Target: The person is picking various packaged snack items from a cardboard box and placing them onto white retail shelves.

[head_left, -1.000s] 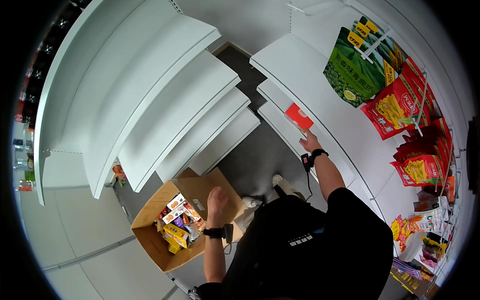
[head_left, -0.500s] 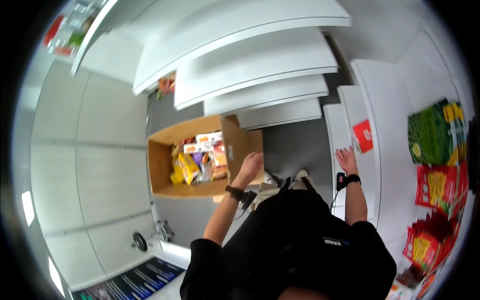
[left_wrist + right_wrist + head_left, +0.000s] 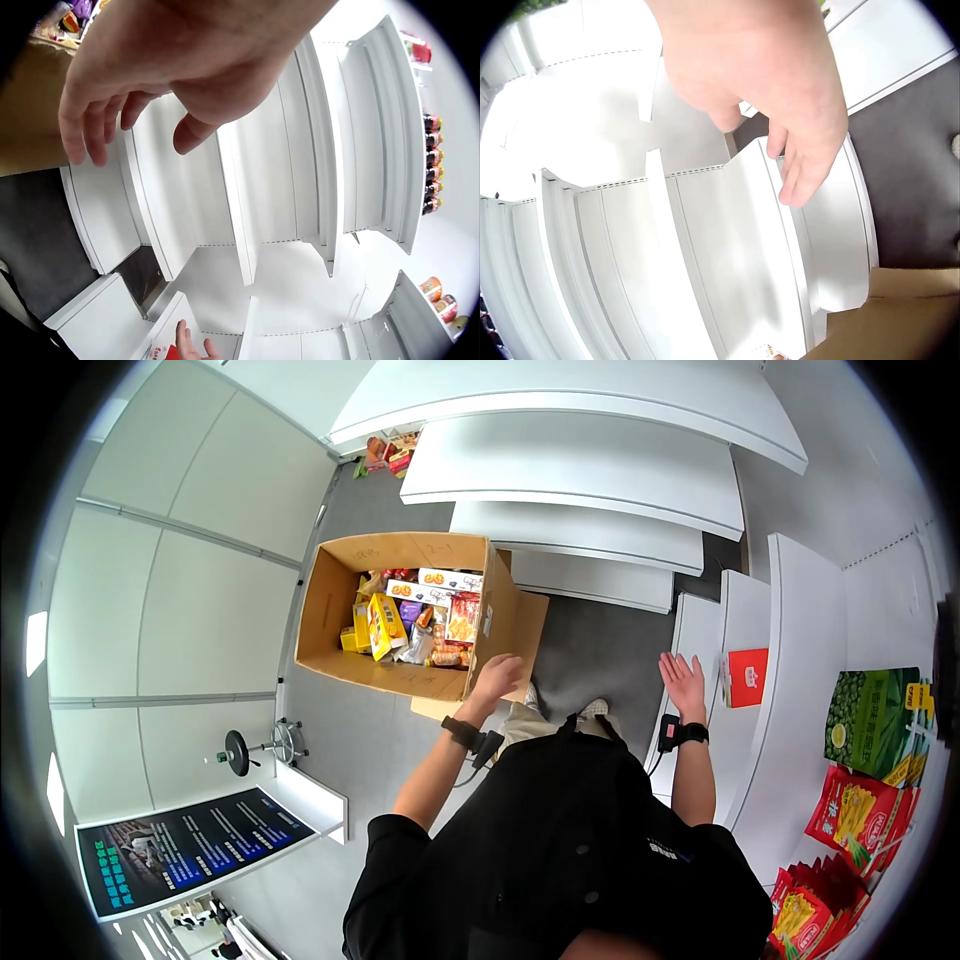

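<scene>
In the head view the left hand (image 3: 498, 678) hovers by the right side of a cardboard box (image 3: 335, 610), fingers loosely bent and holding nothing. Packaged snacks fill the box, among them a yellow pack (image 3: 384, 626) and a white box (image 3: 418, 593). The right hand (image 3: 683, 685), palm up with fingers spread, is empty beside the low right shelves. A red pack (image 3: 746, 677) lies on one of these shelves, right of that hand and apart from it. Both wrist views show a hand, the left (image 3: 172, 67) and the right (image 3: 765, 82), with nothing in the fingers.
White shelves (image 3: 580, 460) stand ahead, more shelves (image 3: 800, 640) at the right. Green bags (image 3: 872, 720) and red bags (image 3: 856, 815) hang at far right. A wheeled stool (image 3: 238, 753) and a dark poster board (image 3: 190, 850) are at left. Some packs (image 3: 400, 463) lie beyond the box.
The head view has turned toward the box and left side. The right hand has come away from the red pack, which stays on the shelf, and its palm now faces up.
</scene>
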The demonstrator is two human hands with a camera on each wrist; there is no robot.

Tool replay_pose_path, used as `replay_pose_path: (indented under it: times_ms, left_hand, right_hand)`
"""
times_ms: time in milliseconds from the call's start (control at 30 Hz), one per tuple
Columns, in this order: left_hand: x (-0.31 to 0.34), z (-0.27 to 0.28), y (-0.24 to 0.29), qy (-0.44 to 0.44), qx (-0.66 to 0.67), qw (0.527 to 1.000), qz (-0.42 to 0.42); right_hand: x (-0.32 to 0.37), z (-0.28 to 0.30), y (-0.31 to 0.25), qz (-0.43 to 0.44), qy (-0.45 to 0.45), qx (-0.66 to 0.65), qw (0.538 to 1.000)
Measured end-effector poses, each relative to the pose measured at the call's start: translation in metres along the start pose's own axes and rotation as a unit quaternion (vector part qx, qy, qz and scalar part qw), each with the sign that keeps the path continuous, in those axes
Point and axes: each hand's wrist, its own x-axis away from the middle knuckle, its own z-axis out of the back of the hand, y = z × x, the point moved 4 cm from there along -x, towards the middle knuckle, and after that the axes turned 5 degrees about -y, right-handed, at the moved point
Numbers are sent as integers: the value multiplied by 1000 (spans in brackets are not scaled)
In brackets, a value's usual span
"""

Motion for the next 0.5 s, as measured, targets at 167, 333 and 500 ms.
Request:
replay_pose_path:
  times_ms: [167,333,500]
  left_hand:
    - [1,34,6,2,1,1000,-6]
    - [-3,79,24,14,23,1000,1]
    - [-28,136,35,22,74,995,59]
  right_hand:
    - [1,-24,16,-1,-12,9,1000]
    - [6,-35,37,11,3,27,1000]
    - [13,-45,66,30,14,18,999]
